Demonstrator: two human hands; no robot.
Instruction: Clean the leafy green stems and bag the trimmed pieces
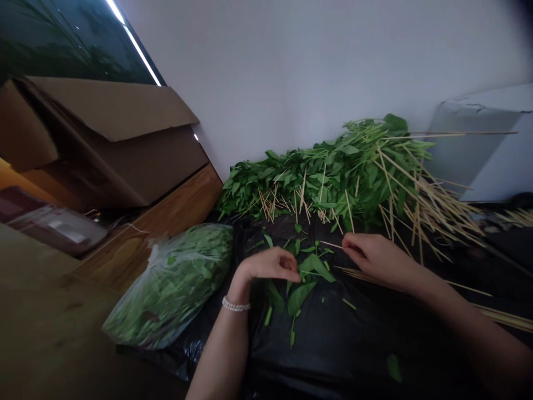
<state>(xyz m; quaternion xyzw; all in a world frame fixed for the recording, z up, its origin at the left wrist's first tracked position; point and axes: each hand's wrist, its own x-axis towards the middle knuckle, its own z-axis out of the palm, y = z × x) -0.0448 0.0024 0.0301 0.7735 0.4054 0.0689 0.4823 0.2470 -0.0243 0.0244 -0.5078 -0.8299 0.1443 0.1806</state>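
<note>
My right hand [368,255] pinches a thin bamboo skewer [332,244], its free end pointing left over the scattered leaves. Curled inward, my left hand [272,265] wears a beaded bracelet at the wrist. Its thumb and fingers close at the end of a leafy green stem [313,269], though the grip is partly hidden. Loose green leaves [300,299] and short stem bits lie beneath and around this hand on a black plastic sheet [333,344]. More bamboo skewers [356,274] lie flat under my right hand.
A long pile of leafy greens [333,161] with many skewers [441,208] lies against the wall. At left sit a tied clear bag of greens [179,283] and an open cardboard box [125,150] on a wooden board [183,203]. A white box [491,139] stands at right.
</note>
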